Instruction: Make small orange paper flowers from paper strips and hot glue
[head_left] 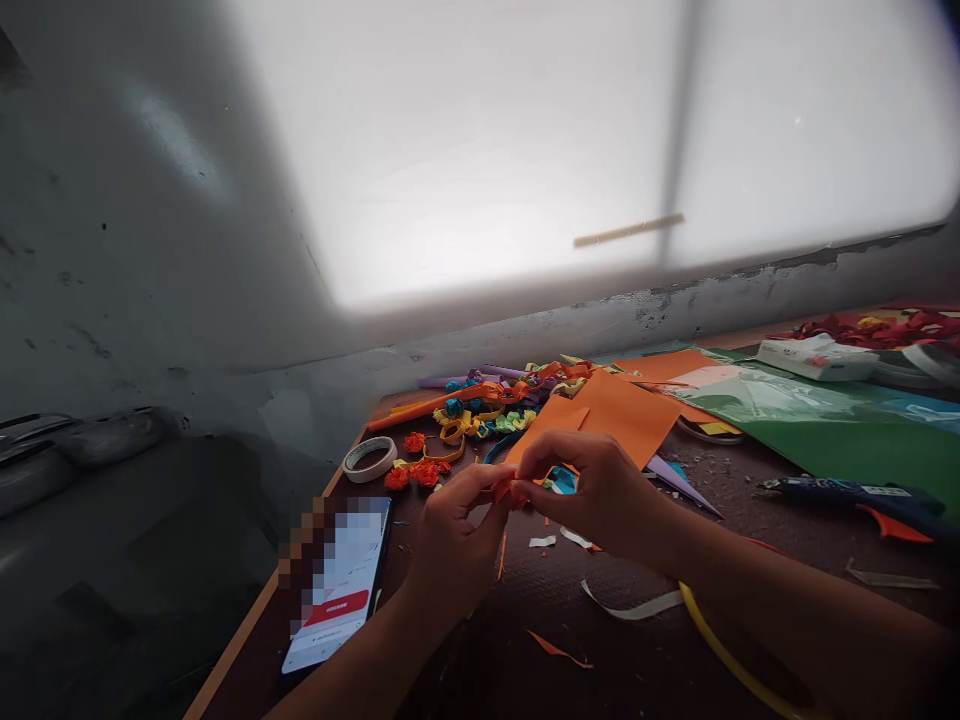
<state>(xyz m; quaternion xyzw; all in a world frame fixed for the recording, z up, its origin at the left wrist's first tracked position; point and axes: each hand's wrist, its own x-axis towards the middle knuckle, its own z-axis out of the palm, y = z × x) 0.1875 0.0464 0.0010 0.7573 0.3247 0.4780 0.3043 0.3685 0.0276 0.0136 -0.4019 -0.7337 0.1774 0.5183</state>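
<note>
My left hand (454, 535) and my right hand (600, 490) meet over the dark tabletop (675, 640). Both pinch a small piece of red-orange paper (512, 492) between thumb and fingertips. Just behind the hands lies an orange paper sheet (615, 410). A few small red paper rosettes (416, 472) sit to the left of it, beside a heap of coloured paper curls and strips (495, 400).
A phone (341, 580) lies by the table's left edge, a tape roll (369, 458) behind it. Green sheets (840, 420) and a white packet (814, 357) cover the right. A blue glue gun (855, 495) lies at right. Paper scraps (637, 605) and a yellow strip (731, 660) lie near my arms.
</note>
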